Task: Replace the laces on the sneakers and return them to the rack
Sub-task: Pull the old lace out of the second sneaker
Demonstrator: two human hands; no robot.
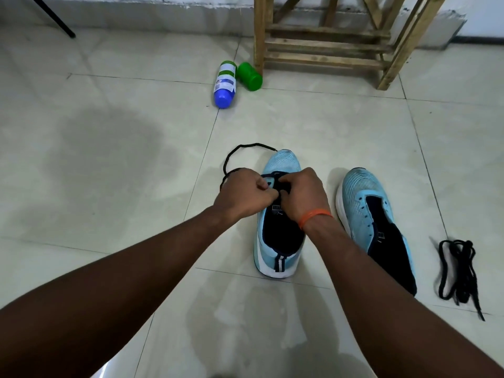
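On the floor [109, 159], 1 sneaker [285, 162] is set toe away from the person, and both hands are held over its eyelets. The left hand [244, 196] is curled tight, with a black lace [245, 146] pinched in it; the lace is looped out to the left past the toe. The fingers of the right hand [304, 193] are bent onto the lace at the tongue. A 2nd sneaker [365, 195], unlaced, is seen just right, a bundled lace [458, 268] beside it. The rack [327, 46] is stood well beyond, 2 bottles [225, 83] at its foot
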